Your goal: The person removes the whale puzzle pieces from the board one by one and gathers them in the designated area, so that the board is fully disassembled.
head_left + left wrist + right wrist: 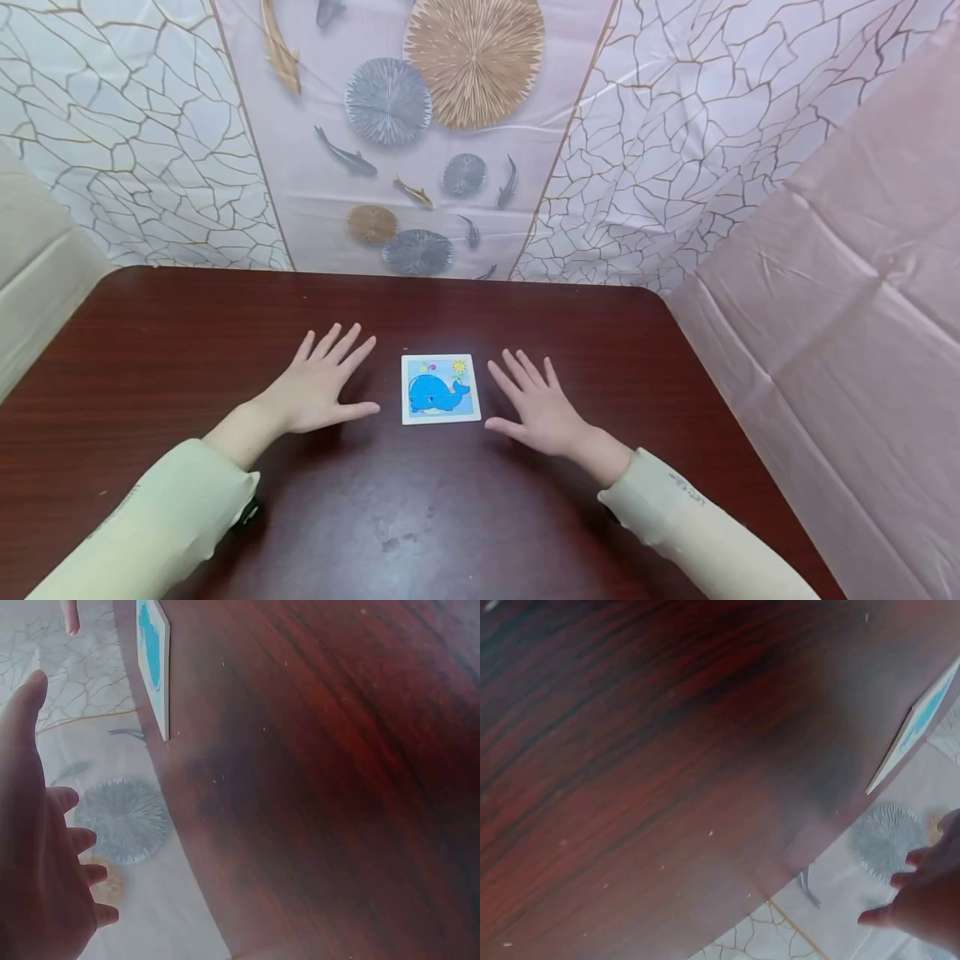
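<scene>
A square whale puzzle with a white border lies flat on the dark table, showing a blue whale and a yellow sun. To its left, my left hand is held with fingers spread and straight, apart from the puzzle. On the other side, my right hand is spread the same way, its thumb close to the puzzle's right edge but not on it. Neither hand holds anything. Both wrist views catch the puzzle at a slant: its edge in the left one, its corner side in the right one.
The reddish-brown wooden table has rounded far corners. Behind it hangs a patterned cloth with round and fish motifs. A plain pale cloth borders the right side, and another the left.
</scene>
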`<action>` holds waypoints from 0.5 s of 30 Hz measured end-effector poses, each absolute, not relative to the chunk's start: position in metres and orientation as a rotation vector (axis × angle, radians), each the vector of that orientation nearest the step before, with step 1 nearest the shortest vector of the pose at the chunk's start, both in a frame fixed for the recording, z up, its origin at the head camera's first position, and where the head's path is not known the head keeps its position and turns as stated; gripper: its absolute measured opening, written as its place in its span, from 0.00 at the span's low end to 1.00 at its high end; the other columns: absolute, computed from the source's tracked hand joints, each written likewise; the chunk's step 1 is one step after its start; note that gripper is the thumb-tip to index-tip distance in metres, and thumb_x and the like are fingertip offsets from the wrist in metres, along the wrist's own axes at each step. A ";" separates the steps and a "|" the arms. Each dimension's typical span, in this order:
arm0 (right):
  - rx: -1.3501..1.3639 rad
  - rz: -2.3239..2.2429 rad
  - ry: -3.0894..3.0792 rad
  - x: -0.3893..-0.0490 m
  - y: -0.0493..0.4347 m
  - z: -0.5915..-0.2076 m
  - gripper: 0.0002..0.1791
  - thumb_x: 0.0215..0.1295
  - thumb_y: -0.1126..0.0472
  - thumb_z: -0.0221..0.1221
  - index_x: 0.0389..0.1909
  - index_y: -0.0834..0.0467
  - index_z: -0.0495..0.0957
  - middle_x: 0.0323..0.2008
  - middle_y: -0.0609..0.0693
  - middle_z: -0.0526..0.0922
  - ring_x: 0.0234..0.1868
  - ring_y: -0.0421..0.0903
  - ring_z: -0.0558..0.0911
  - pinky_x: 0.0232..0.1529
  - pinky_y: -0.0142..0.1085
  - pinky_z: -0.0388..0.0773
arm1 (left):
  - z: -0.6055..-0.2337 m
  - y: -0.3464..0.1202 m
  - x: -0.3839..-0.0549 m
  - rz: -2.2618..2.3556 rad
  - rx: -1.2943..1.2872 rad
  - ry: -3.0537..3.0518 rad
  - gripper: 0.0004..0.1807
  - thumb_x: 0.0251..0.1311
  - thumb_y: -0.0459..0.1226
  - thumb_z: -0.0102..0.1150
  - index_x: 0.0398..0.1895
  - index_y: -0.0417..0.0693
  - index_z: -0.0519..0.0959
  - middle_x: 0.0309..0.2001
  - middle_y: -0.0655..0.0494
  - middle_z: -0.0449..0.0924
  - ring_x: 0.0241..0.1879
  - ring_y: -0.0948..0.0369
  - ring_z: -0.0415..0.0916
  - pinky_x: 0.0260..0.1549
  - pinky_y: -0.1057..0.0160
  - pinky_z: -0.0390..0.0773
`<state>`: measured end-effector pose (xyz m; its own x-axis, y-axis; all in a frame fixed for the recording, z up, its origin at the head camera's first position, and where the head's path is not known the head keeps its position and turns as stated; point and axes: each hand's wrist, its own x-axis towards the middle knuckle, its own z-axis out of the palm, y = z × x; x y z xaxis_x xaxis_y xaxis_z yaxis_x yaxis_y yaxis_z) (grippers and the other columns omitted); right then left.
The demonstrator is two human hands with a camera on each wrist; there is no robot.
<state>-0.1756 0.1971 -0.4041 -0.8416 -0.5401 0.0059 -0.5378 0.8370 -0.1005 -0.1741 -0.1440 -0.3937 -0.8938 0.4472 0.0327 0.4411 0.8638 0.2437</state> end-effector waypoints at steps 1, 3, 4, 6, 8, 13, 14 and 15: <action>-0.893 -0.149 2.971 -0.176 0.196 -0.405 0.45 0.60 0.35 0.52 0.73 0.51 0.50 0.73 0.57 0.50 0.74 0.57 0.48 0.69 0.64 0.41 | -0.393 -0.142 -0.175 0.395 0.716 3.002 0.49 0.53 0.62 0.55 0.73 0.48 0.51 0.74 0.42 0.44 0.72 0.40 0.39 0.67 0.34 0.38; -0.914 -0.153 2.928 -0.175 0.193 -0.406 0.45 0.60 0.35 0.52 0.73 0.51 0.50 0.73 0.56 0.50 0.74 0.56 0.48 0.69 0.63 0.41 | -0.393 -0.139 -0.179 0.415 0.716 2.993 0.49 0.54 0.62 0.54 0.73 0.48 0.51 0.74 0.42 0.45 0.72 0.41 0.41 0.67 0.34 0.40; -0.923 -0.154 2.908 -0.175 0.192 -0.406 0.44 0.61 0.35 0.52 0.73 0.50 0.50 0.73 0.56 0.50 0.74 0.56 0.48 0.69 0.63 0.41 | -0.393 -0.137 -0.180 0.428 0.714 2.987 0.49 0.54 0.62 0.55 0.73 0.47 0.52 0.73 0.41 0.46 0.72 0.41 0.41 0.67 0.34 0.41; -0.949 -0.148 2.878 -0.175 0.189 -0.408 0.44 0.61 0.35 0.51 0.73 0.51 0.49 0.73 0.56 0.50 0.74 0.56 0.48 0.69 0.63 0.42 | -0.393 -0.133 -0.183 0.453 0.696 2.973 0.49 0.54 0.62 0.55 0.73 0.47 0.51 0.73 0.41 0.47 0.72 0.41 0.43 0.67 0.34 0.43; -0.972 -0.143 2.847 -0.175 0.187 -0.410 0.44 0.61 0.34 0.50 0.73 0.51 0.49 0.73 0.56 0.50 0.74 0.56 0.48 0.70 0.62 0.42 | -0.394 -0.130 -0.186 0.478 0.678 2.961 0.49 0.54 0.62 0.54 0.73 0.47 0.51 0.73 0.41 0.49 0.71 0.41 0.44 0.67 0.35 0.45; -1.014 -0.092 2.766 -0.173 0.182 -0.414 0.44 0.62 0.32 0.48 0.73 0.49 0.49 0.74 0.55 0.49 0.74 0.56 0.47 0.69 0.62 0.44 | -0.400 -0.124 -0.191 0.545 0.658 2.939 0.47 0.55 0.60 0.55 0.72 0.45 0.53 0.71 0.39 0.53 0.70 0.40 0.49 0.66 0.36 0.50; -1.015 -0.081 2.751 -0.172 0.181 -0.414 0.44 0.61 0.32 0.47 0.73 0.49 0.48 0.74 0.54 0.48 0.74 0.55 0.47 0.70 0.62 0.44 | -0.401 -0.123 -0.192 0.558 0.658 2.935 0.47 0.55 0.60 0.55 0.72 0.45 0.54 0.71 0.39 0.54 0.69 0.40 0.50 0.66 0.37 0.51; -1.016 -0.069 2.739 -0.172 0.180 -0.414 0.45 0.61 0.31 0.47 0.73 0.49 0.47 0.74 0.54 0.48 0.74 0.55 0.46 0.70 0.62 0.44 | -0.401 -0.121 -0.193 0.570 0.657 2.930 0.46 0.56 0.60 0.54 0.71 0.44 0.54 0.70 0.39 0.55 0.69 0.40 0.51 0.66 0.37 0.51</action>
<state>-0.1719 0.1804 -0.4143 -0.7373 -0.6489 -0.1877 -0.6387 0.7602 -0.1193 -0.1929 -0.1213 -0.4009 -0.9042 0.4271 -0.0013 0.3954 0.8383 0.3753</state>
